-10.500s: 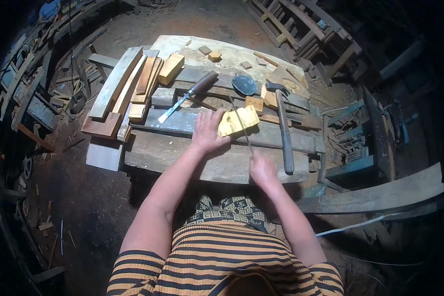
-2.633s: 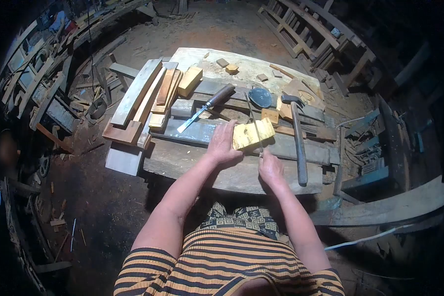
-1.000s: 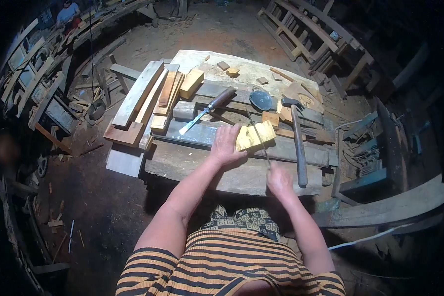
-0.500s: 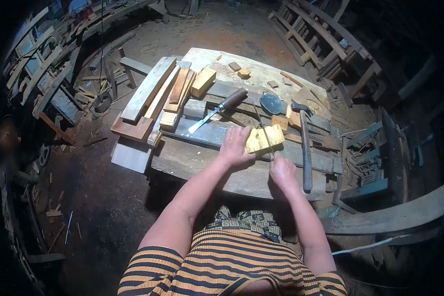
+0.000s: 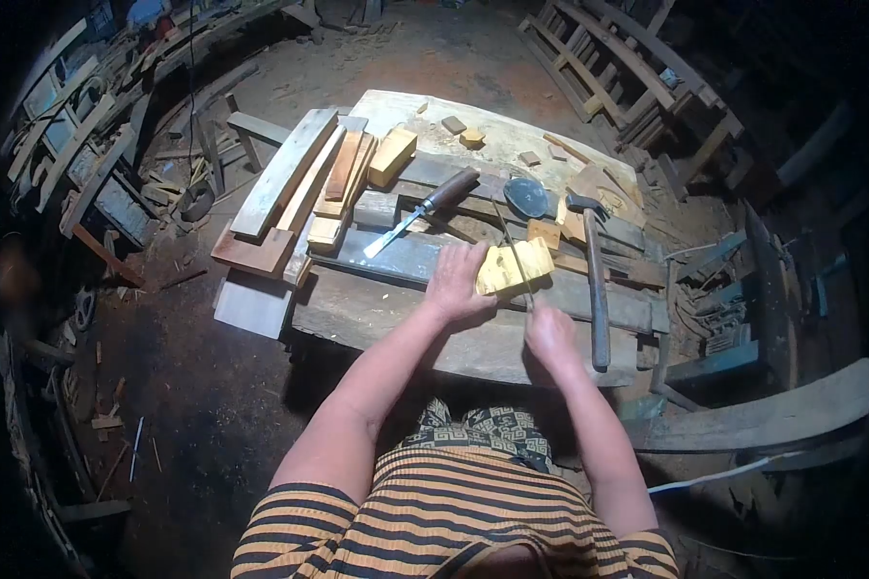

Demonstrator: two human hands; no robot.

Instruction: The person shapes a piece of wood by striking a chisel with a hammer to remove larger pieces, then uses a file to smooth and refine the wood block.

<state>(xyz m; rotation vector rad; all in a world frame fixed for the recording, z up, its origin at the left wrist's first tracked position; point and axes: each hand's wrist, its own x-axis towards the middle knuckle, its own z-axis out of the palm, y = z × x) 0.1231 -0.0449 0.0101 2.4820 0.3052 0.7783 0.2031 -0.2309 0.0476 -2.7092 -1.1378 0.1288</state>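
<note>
Gripping: right hand [image 5: 551, 335], closed around the near end of a thin dark tool [image 5: 515, 246], its length laid across the yellow block [image 5: 498, 271]. Left hand [image 5: 457, 283], fingers and thumb clasping the block's left end. Block placed near the middle of the plank workbench [image 5: 357, 323]. Left and far: chisel [image 5: 423, 208], blade toward the near left. Right: hammer [image 5: 598, 280], head at far end. Far: dark shallow dish [image 5: 527, 198]. Far left: stacked wood pieces [image 5: 285, 174].

A woodworking workshop with hammer [image 5: 599, 299], chisel [image 5: 428, 206] and stacked boards [image 5: 288, 174].
</note>
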